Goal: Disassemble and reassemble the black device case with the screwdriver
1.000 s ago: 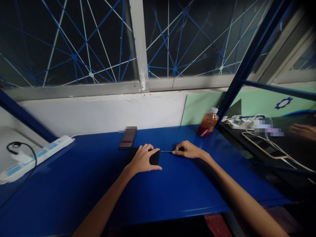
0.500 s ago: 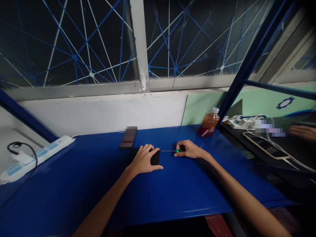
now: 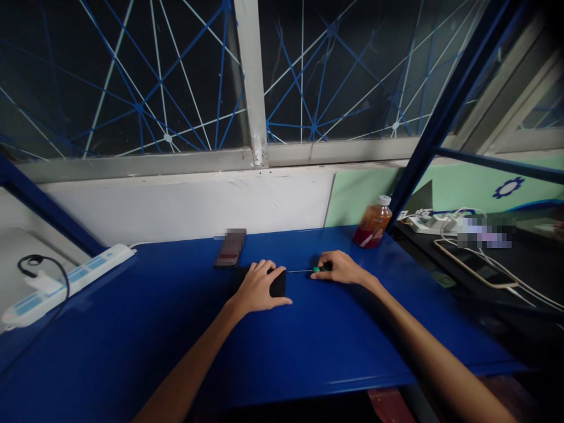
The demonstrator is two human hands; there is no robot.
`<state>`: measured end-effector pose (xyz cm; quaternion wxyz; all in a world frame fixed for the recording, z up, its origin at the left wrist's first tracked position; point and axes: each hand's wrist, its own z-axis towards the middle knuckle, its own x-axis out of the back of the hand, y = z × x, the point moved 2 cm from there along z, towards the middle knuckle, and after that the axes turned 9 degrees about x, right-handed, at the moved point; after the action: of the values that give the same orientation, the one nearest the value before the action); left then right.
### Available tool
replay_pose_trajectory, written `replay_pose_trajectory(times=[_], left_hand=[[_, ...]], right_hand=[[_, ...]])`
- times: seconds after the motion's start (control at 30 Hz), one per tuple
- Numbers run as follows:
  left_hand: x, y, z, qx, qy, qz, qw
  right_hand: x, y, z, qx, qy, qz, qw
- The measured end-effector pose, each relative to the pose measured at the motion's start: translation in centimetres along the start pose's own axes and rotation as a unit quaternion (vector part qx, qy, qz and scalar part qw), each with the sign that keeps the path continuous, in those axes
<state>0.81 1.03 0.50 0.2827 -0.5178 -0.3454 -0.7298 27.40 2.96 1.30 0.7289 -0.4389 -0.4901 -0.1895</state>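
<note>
My left hand [image 3: 259, 288] lies over a black rectangular object [image 3: 278, 284] on the blue table, fingers across its top and thumb along its near side. Most of that object is hidden under the hand, so its kind does not show. My right hand [image 3: 341, 268] is closed round the green handle of a screwdriver [image 3: 316, 270]. The thin metal shaft points left, level with the table, and its tip meets or nearly meets the object's right end; I cannot tell which.
A dark phone-like slab [image 3: 230, 249] lies behind my left hand. An orange-red drink bottle [image 3: 373, 223] stands at the back right. At the left is a white power strip [image 3: 73, 282] with a black cable. On the neighbouring black table lie a phone [image 3: 476, 263] and white cables.
Both my hands and the screwdriver keep almost the same place; the view has shifted slightly. Another person's hand at the right edge has mostly left the view.
</note>
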Motion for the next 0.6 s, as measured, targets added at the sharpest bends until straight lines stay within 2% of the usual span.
replay_pose_trajectory(times=[0.1, 0.23, 0.43, 0.6], left_hand=[[-0.2, -0.2, 0.1, 0.002, -0.001, 0.0, 1.0], [-0.2, -0.2, 0.1, 0.002, 0.008, -0.005, 1.0], [-0.1, -0.2, 0.2, 0.0, 0.008, -0.005, 1.0], [-0.4, -0.4, 0.1, 0.001, 0.01, -0.004, 1.0]], right_hand=[[-0.3, 0.1, 0.1, 0.001, 0.009, -0.01, 1.0], [-0.6, -0.3, 0.0, -0.005, -0.01, -0.01, 1.0], [0.3, -1.1, -0.2, 0.006, 0.001, 0.001, 1.0], [0.5, -0.5, -0.2, 0.009, 0.012, 0.003, 1.0]])
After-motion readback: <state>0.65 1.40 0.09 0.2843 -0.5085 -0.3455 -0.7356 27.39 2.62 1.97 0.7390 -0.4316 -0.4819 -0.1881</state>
